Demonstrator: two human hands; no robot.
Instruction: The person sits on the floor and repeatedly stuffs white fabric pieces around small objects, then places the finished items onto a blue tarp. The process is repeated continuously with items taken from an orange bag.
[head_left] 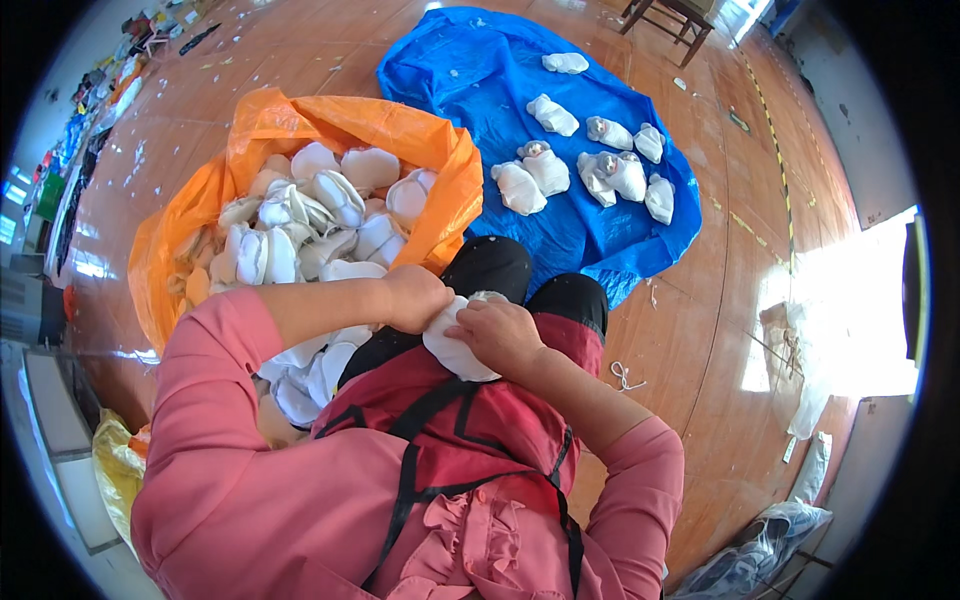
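In my lap, above the red apron (470, 425), I hold a white rounded fabric pad (455, 350). My left hand (415, 298) is closed at its upper left edge, the fingertips mostly hidden behind the hand. Across its upper right side lies my right hand (500, 332), fingers curled and gripping it. Whether it is one pad or a stack I cannot tell. Just left of my knees stands an open orange sack (455, 150) full of similar white and beige pads (335, 195). More loose white pads (325, 370) lie beside my left thigh.
A blue plastic sheet (450, 70) spreads beyond my knees, with several tied white bundles (520, 188) on it. A wooden stool (680, 20) stands at the far right. White string (627, 377) lies on the brown floor; clear plastic bags (750, 545) lie at lower right.
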